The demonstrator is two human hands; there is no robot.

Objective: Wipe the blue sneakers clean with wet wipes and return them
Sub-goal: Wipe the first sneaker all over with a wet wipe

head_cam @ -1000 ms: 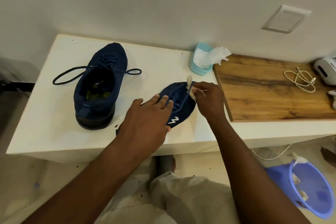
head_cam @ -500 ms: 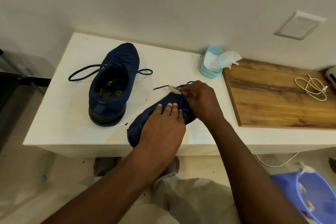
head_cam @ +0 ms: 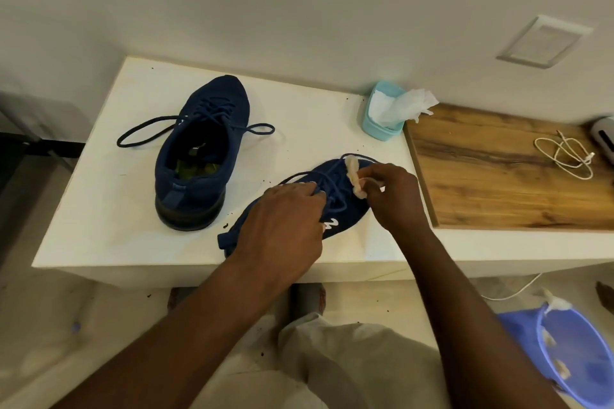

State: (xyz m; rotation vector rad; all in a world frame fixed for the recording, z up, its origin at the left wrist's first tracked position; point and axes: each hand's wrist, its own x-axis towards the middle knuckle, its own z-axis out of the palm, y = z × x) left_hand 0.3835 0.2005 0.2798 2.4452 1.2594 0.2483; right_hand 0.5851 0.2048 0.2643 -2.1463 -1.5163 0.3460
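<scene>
The near sneaker (head_cam: 350, 207) lies at the middle of the frame on the white worktop (head_cam: 116, 209), close to its front edge. Its toe points toward the upper right and a white logo shows on its side. The left hand (head_cam: 282, 226) lies over its middle, fingers bent down onto the lacing and gripping the shoe there; the thumb is hidden. The right hand (head_cam: 392, 199), just right of the toe, pinches a soiled, crumpled wipe (head_cam: 355, 178) between thumb and fingertips, and the wipe touches the upper beside the laces.

The second sneaker (head_cam: 199, 156) stands upright in the centre-left of the frame, apart from the first, heel toward the camera and laces loose on the worktop. Dark crumbs dot the surface between the two.

A light-blue wipes tub (head_cam: 382, 131) sits above and right of centre near the wall, a white wipe sticking out. To its right a wooden board (head_cam: 498, 183) carries a coiled white cable (head_cam: 564, 158). In the lower right corner, a blue bin (head_cam: 584, 365) on the floor holds used wipes.
</scene>
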